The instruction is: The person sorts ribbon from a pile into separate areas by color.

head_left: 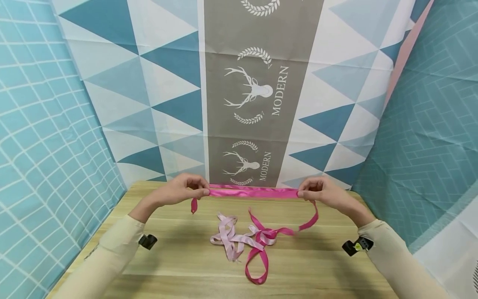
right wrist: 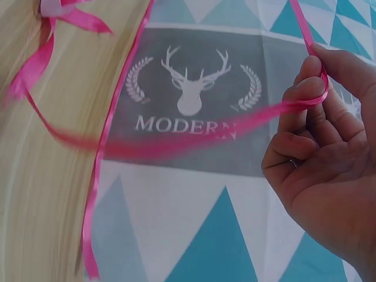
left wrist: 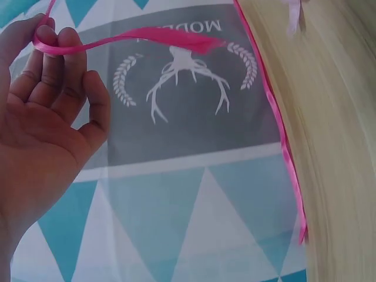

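Lightly pinching a satin ribbon

Head view: my left hand (head_left: 183, 191) and right hand (head_left: 324, 193) are pinching a pink ribbon (head_left: 254, 192) between them, a pale tangle (head_left: 240, 238) lying below.

Left wrist view: one tail (left wrist: 170, 38) is trailing off my left hand, looking light, soft, probably slippery.

Right wrist view: another tail (right wrist: 176, 144) is sagging; pinching near both ends seems surest.

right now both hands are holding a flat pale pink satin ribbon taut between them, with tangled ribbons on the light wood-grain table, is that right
Not quite: the flat satin ribbon held taut between the left hand and right hand is hot pink, not pale pink, as the head view shows. The rest holds.
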The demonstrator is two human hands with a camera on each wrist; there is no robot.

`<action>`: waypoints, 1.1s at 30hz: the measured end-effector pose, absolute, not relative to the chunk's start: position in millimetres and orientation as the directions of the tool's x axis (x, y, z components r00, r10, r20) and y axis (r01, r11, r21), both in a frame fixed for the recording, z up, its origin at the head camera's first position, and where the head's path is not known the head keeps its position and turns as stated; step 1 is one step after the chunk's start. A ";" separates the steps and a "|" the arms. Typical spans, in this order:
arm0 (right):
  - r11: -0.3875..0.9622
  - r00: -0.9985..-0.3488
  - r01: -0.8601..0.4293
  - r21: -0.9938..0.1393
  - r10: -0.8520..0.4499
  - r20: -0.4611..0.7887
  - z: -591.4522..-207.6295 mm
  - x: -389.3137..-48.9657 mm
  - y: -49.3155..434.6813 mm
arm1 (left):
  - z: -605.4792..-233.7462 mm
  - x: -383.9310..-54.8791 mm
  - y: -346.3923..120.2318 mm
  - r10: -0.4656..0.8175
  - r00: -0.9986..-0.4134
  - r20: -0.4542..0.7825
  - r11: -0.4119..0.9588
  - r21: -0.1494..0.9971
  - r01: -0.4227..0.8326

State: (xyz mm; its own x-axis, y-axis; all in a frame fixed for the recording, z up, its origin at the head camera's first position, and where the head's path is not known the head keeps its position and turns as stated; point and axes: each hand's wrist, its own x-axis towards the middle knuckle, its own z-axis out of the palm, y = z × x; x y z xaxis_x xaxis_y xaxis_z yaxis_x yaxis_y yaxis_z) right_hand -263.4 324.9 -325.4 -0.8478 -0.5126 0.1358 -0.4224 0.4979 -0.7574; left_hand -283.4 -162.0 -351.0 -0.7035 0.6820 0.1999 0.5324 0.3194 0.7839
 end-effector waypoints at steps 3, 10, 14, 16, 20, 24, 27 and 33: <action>0.526 -0.864 -0.410 -0.745 -0.486 0.132 -322.2 -262.1 333.4 | -347.4 -285.2 -168.6 0.675 -0.710 0.199 0.322 0.786 0.527; 0.559 -0.904 -0.334 -0.759 -0.419 0.089 -328.3 -262.6 357.1 | -346.4 -292.0 -188.0 0.632 -0.756 0.169 0.379 0.784 0.492; 0.541 -0.924 -0.298 -0.786 -0.369 0.096 -337.3 -268.0 370.9 | -350.5 -294.7 -200.3 0.589 -0.791 0.166 0.411 0.782 0.469; 0.523 -0.932 -0.284 -0.804 -0.348 0.103 -342.0 -271.1 377.4 | -353.5 -296.4 -205.0 0.565 -0.807 0.169 0.425 0.780 0.460; 0.493 -0.942 -0.267 -0.828 -0.317 0.114 -351.9 -277.7 390.0 | -360.8 -302.2 -212.5 0.524 -0.836 0.163 0.451 0.780 0.434; 0.478 -0.956 -0.235 -0.846 -0.271 0.113 -361.9 -284.4 400.0 | -369.2 -309.1 -219.9 0.489 -0.860 0.147 0.464 0.791 0.400; 0.466 -0.966 -0.205 -0.861 -0.238 0.101 -367.7 -289.9 404.3 | -377.5 -316.7 -228.1 0.461 -0.878 0.131 0.480 0.795 0.371; 0.467 -0.978 -0.168 -0.868 -0.189 0.087 -375.1 -297.9 411.1 | -399.3 -332.7 -251.0 0.393 -0.914 0.104 0.494 0.814 0.306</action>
State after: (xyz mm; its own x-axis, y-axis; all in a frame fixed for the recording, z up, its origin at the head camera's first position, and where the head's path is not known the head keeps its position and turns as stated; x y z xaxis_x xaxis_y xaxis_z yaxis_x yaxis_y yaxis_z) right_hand -297.9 411.1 -375.1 -0.9781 -0.1888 0.0873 -0.1677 0.4674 -0.8680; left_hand -332.7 -251.0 -399.3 -0.9136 0.3931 0.1044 0.3055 0.4937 0.8142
